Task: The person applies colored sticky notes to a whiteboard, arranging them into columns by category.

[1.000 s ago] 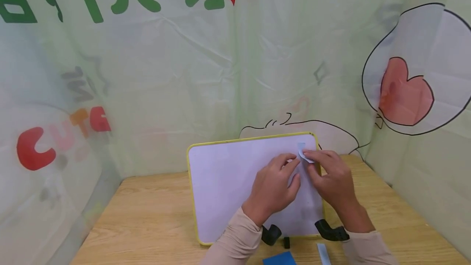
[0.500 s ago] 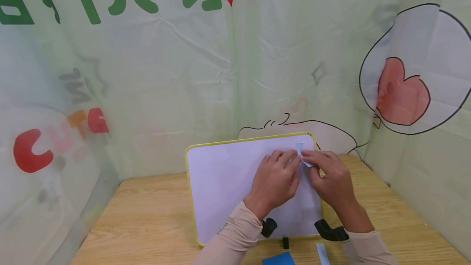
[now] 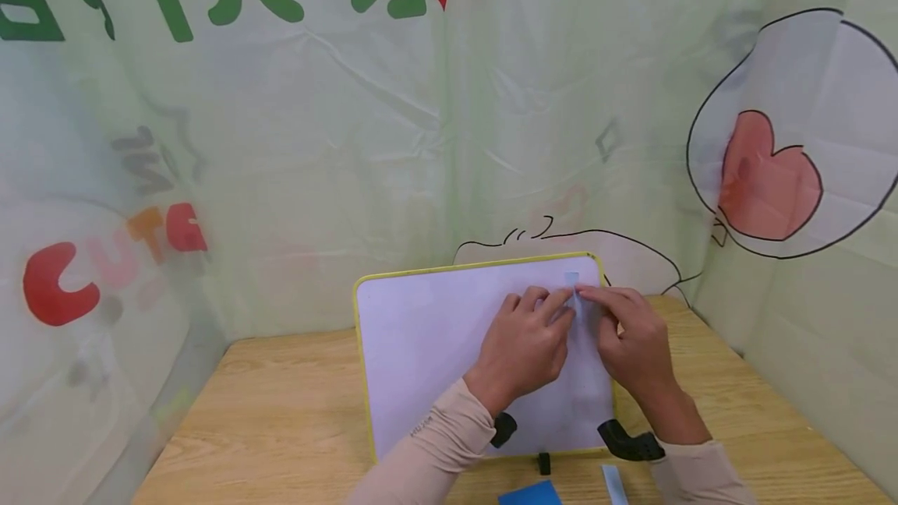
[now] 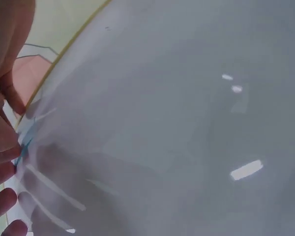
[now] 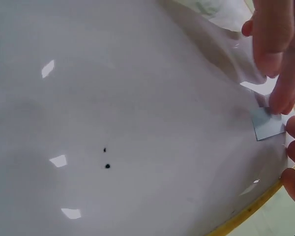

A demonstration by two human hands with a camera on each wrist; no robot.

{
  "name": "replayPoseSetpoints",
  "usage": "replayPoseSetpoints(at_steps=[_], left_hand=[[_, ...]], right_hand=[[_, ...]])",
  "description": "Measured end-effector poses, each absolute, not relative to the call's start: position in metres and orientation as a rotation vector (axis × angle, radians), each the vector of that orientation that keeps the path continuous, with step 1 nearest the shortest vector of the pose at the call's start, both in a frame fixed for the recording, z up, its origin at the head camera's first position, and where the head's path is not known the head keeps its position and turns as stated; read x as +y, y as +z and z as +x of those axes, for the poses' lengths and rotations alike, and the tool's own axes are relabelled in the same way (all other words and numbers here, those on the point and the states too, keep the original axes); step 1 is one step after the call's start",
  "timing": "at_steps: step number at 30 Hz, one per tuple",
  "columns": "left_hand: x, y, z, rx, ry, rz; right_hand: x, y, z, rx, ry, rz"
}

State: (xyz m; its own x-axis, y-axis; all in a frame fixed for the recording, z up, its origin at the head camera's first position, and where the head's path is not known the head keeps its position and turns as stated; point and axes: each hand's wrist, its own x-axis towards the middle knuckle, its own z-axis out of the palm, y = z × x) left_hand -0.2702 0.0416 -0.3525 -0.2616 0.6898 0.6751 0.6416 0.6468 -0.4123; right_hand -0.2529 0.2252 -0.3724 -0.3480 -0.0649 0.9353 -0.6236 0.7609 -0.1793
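A yellow-edged whiteboard point(image 3: 428, 357) stands tilted back on the wooden table. Near its upper right corner a small pale blue strip point(image 3: 572, 277) lies against the white surface, its lower part behind fingers. My left hand point(image 3: 525, 345) reaches across the board, fingertips on the strip's left side. Opposite it, my right hand point(image 3: 634, 333) touches the strip with an extended index finger, thumb held apart. The right wrist view shows one flat end of the pale strip point(image 5: 267, 127) under the fingertips. In the left wrist view, fingers crowd the blue strip point(image 4: 24, 150) beside the board's edge.
A blue sheet point(image 3: 531, 493) and another pale blue strip point(image 3: 614, 484) lie on the table point(image 3: 295, 411) before the board. A small black foot point(image 3: 544, 464) sits under the board's lower edge. A printed curtain point(image 3: 316, 139) hangs behind and at both sides.
The strip's lower end stood curled away from the board in my right fingers; now it lies nearer the surface. My right index finger has straightened, and my left fingertips have moved onto the strip.
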Motion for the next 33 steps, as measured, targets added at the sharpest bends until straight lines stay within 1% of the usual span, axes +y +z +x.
replayPoseSetpoints(at_steps=[8,17,26,33], left_hand=[[0.041,-0.358,-0.269,-1.958,0.139,-1.047],[0.038,-0.355,-0.270,-1.999,0.225,-1.024],[0.035,-0.354,-0.270,-2.014,0.171,-1.103],[0.040,-0.357,-0.271,-1.990,0.166,-1.068]], right_hand=[[0.229,-0.366,-0.259,-1.751,0.569,0.590],[0.229,-0.357,-0.259,-1.892,0.459,0.608],[0.232,-0.355,-0.260,-1.872,0.423,0.613],[0.234,-0.355,-0.261,-1.878,0.396,0.605]])
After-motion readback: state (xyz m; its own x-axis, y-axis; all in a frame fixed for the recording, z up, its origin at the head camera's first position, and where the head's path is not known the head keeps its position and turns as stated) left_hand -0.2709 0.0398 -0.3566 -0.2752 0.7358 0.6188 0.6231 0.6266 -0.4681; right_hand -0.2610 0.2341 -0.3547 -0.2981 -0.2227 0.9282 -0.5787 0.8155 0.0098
